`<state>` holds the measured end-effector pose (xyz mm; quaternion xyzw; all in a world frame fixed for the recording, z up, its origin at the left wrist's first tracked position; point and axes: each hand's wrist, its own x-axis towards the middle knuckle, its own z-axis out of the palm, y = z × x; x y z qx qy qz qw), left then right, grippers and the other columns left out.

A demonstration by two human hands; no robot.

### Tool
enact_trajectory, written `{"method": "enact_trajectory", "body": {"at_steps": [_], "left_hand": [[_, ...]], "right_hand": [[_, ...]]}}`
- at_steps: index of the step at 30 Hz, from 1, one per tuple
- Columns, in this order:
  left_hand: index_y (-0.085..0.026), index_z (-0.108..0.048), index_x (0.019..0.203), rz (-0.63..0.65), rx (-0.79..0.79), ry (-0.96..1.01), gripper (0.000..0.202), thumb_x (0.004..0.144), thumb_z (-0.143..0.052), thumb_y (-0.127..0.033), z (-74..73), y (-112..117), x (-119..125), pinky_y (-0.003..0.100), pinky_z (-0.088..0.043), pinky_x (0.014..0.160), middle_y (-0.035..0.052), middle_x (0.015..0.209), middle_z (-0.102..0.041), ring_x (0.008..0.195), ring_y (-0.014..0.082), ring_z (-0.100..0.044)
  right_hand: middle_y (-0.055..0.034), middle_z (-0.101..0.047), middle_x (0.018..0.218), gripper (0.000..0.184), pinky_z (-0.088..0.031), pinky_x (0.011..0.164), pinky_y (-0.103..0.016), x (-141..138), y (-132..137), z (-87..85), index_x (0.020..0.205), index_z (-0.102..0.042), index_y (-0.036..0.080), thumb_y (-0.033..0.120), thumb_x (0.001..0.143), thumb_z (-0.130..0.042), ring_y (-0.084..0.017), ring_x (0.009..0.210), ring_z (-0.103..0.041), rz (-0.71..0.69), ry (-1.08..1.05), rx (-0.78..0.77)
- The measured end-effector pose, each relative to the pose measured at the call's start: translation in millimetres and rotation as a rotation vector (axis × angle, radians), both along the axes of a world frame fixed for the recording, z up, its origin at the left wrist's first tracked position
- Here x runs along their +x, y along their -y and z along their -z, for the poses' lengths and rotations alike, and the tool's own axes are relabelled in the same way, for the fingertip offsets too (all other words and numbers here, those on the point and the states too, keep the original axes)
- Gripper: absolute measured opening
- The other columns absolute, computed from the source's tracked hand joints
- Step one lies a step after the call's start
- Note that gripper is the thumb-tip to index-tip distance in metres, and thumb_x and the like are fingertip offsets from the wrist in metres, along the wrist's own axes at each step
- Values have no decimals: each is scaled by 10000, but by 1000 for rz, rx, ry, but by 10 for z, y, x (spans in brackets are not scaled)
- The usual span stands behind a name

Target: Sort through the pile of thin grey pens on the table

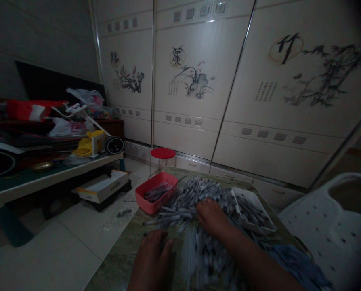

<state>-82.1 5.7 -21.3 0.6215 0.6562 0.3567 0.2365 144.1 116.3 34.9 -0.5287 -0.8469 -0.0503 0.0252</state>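
Resting your right hand point(212, 218) on top of a heap of slim grey-and-white plastic rods point(195, 202), you have its fingers bunched and curled down into the pile; you cannot tell from this view whether they are pinching any rods. Your left hand point(150, 260) sits at 7 o'clock at the near edge of the heap, blurred, with its fingers open and slightly spread and nothing visibly held.

The rods lie in a loose, crisscrossed mass across a green marbled tabletop point(116, 258), running from just in front of you to the far edge. At 11 o'clock, a red plastic tub point(168, 182) touches the heap and holds a smaller bundle of rods. At 1 o'clock, a white plastic tray point(253, 202) has rods inside it and more spilling against its rim.

Beyond the table at 12 o'clock, a jar with a red lid point(162, 154) stands on the floor before painted wardrobe doors point(198, 81). At 10 o'clock, a low table point(47, 173) carries plastic bags and a yellow cloth point(86, 147), with a cardboard box point(103, 186) beneath its edge. A white perforated chair point(328, 226) stands at 3 o'clock.
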Motion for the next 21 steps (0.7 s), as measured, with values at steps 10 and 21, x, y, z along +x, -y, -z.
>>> {"method": "enact_trajectory", "body": {"at_steps": [10,21], "left_hand": [[-185,-729,1145,-21,40,319,363,967,-591,-470,-127,19,128,486,-492,1006,159,1211,-743,1152,343,-671],[-170,-729,964,189,-317,1297,429,825,-821,-565,-68,180,747,219,-377,569,-27,619,-628,554,103,-519]], "right_hand": [[-104,-745,1084,184,-436,921,-370,183,398,-260,1025,-716,196,200,986,-536,-279,1071,-646,34,-197,-16],[-56,-787,809,520,-480,595,-287,385,1502,245,1109,-760,208,663,906,-611,-200,649,-690,318,-1241,-552]]}}
